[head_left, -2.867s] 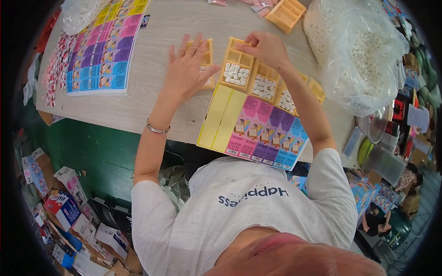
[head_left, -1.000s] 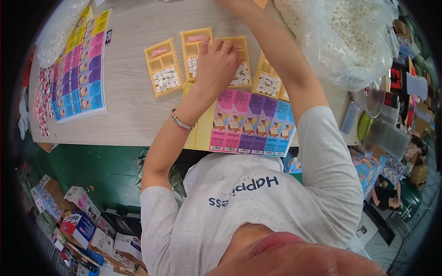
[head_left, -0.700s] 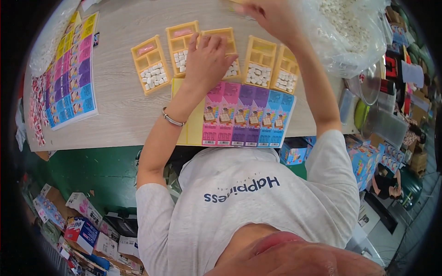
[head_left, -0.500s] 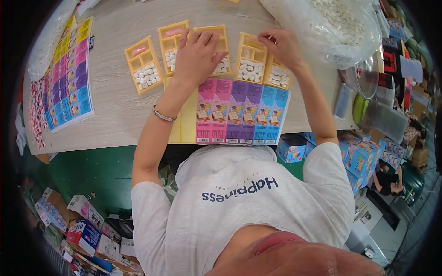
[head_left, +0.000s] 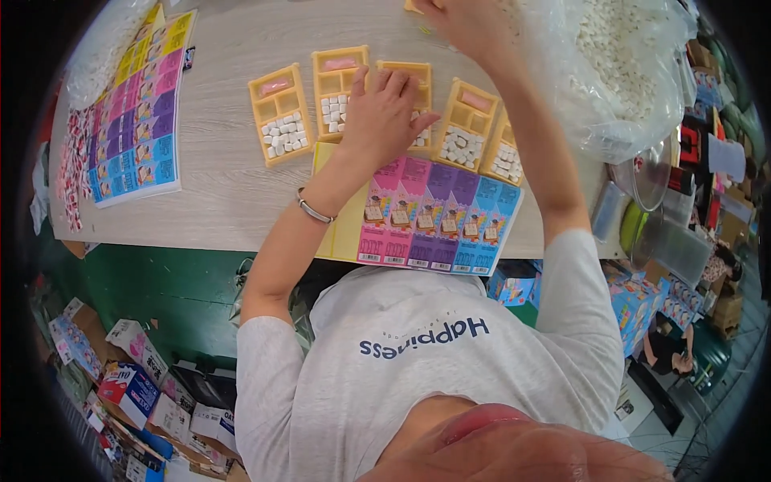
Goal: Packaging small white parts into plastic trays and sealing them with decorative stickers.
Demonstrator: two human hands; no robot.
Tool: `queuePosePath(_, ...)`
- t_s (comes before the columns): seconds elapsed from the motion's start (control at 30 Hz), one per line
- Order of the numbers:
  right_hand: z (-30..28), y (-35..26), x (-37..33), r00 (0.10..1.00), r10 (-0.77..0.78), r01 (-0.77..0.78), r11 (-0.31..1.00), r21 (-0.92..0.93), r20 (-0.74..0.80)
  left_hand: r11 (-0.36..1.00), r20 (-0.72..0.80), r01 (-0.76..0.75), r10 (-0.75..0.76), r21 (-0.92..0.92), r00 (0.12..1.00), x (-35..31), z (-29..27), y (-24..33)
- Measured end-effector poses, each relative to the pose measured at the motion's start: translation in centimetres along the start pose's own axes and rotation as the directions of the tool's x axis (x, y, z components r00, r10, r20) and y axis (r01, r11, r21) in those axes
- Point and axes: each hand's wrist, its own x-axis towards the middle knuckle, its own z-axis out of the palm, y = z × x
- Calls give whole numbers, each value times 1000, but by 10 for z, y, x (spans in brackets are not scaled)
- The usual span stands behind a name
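Note:
Five yellow compartment trays lie in a row: a left tray (head_left: 283,104), a second tray (head_left: 329,84), a third tray (head_left: 423,76), a fourth tray (head_left: 459,120) and a right tray (head_left: 499,173). White pillow-shaped pieces (head_left: 286,138) fill their lower parts. Pink pieces sit in the top compartments of the left, second and fourth trays, such as one pink piece (head_left: 476,99). My left hand (head_left: 385,116) rests over the third tray, fingers spread, covering part of it. My right hand (head_left: 458,24) reaches to the far edge of view near a yellow corner (head_left: 412,6); its fingertips are cut off. My right forearm partly hides the right tray.
Printed colourful card sheets (head_left: 434,217) lie at the table's front edge, below the trays. A thicker stack of sheets (head_left: 144,120) is at left beside a clear bag (head_left: 100,60). At right stands a large clear bag of white pieces (head_left: 614,76), with transparent containers (head_left: 638,181) beyond.
My right hand has left the fourth tray and moved far forward. A pink piece now shows in that tray's top compartment. My left hand stays over the third tray; the view has shifted.

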Motion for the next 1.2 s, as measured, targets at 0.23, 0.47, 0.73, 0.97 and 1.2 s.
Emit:
queuePosePath(0.23,67,5,121,834,534,-480,827,-292,141,994,-140,-23,8,-106,990,-14,-23,2)
queuePosePath(0.47,107,76,106,965,250,-261,899,-353,-77,976,-151,-36,3,-217,988,-6,-17,13)
queuePosePath(0.73,90,32,132,800,572,-440,764,-471,181,974,-99,-218,212,-60,972,17,18,64)
queuePosePath(0.97,107,97,96,940,329,-341,892,-296,-89,998,-76,-68,67,-17,995,28,52,90)
queuePosePath(1.2,52,54,56,888,265,-215,962,168,-377,995,-145,45,-57,-85,988,18,41,78)
